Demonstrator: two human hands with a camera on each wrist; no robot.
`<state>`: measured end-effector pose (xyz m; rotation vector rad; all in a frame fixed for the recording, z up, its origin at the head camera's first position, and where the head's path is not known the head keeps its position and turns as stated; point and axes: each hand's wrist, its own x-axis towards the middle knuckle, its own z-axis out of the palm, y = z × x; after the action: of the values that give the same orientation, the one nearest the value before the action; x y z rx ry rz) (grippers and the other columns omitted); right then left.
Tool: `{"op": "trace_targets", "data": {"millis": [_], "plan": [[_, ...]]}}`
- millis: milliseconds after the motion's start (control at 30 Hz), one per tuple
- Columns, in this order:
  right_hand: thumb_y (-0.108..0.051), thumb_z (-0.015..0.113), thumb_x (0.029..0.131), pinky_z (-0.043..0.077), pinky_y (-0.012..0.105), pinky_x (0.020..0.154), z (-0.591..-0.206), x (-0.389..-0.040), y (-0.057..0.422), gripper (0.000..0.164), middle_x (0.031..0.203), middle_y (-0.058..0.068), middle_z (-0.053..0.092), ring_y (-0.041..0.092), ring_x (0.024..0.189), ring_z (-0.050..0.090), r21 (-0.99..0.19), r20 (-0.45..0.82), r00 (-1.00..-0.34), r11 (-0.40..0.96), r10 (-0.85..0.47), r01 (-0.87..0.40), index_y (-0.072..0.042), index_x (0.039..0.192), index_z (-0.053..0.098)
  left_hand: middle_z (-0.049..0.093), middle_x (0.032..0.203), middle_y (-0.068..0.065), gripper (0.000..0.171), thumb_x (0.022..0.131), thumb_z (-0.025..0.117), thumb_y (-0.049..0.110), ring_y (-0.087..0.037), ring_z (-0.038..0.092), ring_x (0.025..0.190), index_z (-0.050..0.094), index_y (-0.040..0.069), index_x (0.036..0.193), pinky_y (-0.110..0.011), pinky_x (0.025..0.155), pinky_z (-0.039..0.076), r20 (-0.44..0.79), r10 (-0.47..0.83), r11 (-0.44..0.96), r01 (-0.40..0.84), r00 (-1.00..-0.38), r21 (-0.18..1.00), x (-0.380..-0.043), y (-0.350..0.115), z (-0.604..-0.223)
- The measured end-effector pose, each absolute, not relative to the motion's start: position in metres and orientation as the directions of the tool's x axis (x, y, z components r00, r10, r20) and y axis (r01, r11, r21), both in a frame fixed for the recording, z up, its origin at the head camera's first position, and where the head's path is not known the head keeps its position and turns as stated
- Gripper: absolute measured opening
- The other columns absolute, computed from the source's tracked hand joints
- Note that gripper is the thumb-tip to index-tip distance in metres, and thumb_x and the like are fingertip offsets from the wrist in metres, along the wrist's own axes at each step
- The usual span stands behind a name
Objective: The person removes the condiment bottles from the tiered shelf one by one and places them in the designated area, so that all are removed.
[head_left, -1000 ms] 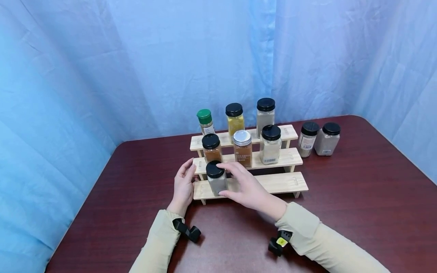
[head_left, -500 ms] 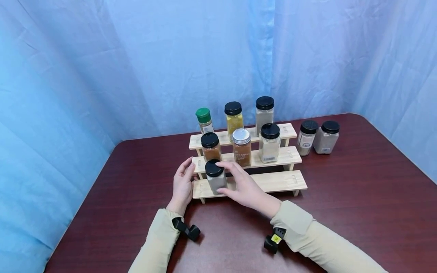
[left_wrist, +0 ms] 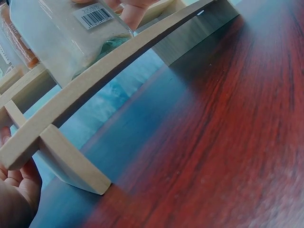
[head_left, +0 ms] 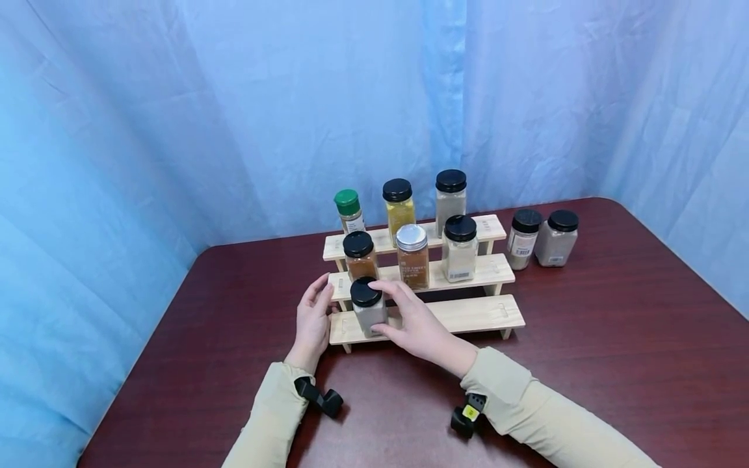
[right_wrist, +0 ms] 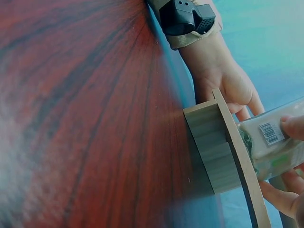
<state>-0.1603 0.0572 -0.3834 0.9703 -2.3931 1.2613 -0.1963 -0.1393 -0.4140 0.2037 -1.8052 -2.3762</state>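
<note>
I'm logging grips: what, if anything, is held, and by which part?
Right hand: front jar, by its body, one finger at its lid. Left hand, by the rack's end: cannot tell.

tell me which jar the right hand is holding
The black-lidded jar at the left end of the bottom wooden shelf; it is the only jar on that shelf.

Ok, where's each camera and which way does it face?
Head: on the head, facing forward and down at the rack; left hand, right hand and sleeves show.
Left wrist: on that wrist, facing the rack's left end; left hand and right fingers show.
Right wrist: on that wrist, facing the same end; right fingers and left hand show.
Both wrist views show the barcode on the jar.
</note>
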Motion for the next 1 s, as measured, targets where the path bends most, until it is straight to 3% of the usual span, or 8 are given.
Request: {"op": "trace_targets", "data": {"millis": [533, 1000], "plan": [[-0.003, 0.076, 0.077, 0.050, 0.041, 0.092, -0.3862, -0.1577, 0.0557, 0.067, 0.123, 0.015, 0.054, 0.028, 0.114, 0.054, -0.665, 0.497, -0.760, 0.378, -0.420, -0.644, -0.012, 0.134, 0.040, 0.059, 0.098, 0.007, 0.042, 0.099, 0.048, 0.010, -0.002, 0.050, 0.066, 0.042, -0.005, 0.137, -0.016, 0.059, 0.040, -0.003, -0.199, -0.272, 0.052, -0.980, 0.961, -0.1960, -0.1392, -0.4145], [0.011, 0.075, 0.072, 0.054, 0.031, 0.086, -0.3927, -0.1578, 0.0587, 0.070, 0.124, 0.020, 0.050, 0.031, 0.111, 0.056, -0.685, 0.582, -0.693, 0.203, -0.427, -0.700, -0.006, 0.130, 0.041, 0.062, 0.088, 0.011, 0.042, 0.099, 0.048, 0.008, -0.003, 0.049, 0.064, 0.040, -0.006, 0.138, -0.016, 0.059, 0.040, -0.001, -0.195, -0.273, 0.053, -0.981, 0.961, -0.1965, -0.1406, -0.4144]]}}
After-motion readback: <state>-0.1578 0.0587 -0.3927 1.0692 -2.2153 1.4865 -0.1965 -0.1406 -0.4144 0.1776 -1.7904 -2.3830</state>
